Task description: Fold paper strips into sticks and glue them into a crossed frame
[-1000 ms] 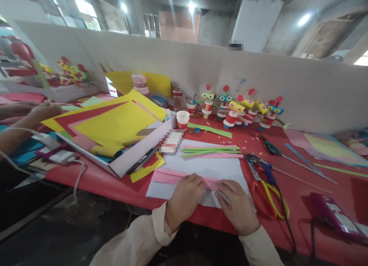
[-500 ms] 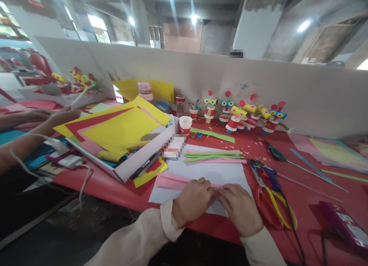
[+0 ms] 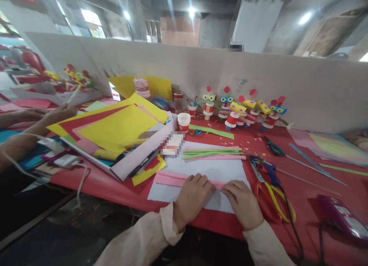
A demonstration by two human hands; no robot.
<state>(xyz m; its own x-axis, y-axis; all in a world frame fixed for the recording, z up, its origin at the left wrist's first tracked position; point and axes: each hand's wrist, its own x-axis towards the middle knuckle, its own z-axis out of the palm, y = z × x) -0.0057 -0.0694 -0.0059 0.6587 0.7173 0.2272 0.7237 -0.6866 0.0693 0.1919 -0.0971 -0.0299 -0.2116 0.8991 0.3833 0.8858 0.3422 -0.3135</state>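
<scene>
A folded pink paper strip (image 3: 169, 178) lies across the near half of a white sheet (image 3: 201, 165). The left hand (image 3: 193, 197) rests on the strip with fingers curled; the right hand (image 3: 243, 202) has bent fingers at the strip's right-hand part. The undersides are hidden, so I cannot tell whether either hand grips the paper or only presses it. On the sheet's far half lies a bunch of green and pink strips (image 3: 214, 152). Just right of the sheet are scissors (image 3: 273, 195) and a blue glue gun (image 3: 271, 174). Left of the sheet, a white tray (image 3: 146, 147) bears yellow paper (image 3: 115, 124). Beyond the sheet stand a paper cup (image 3: 184, 121) and, farther right, several paper figures (image 3: 232, 120). Well left of the sheet, a co-worker's hand (image 3: 64, 112) is in view.
</scene>
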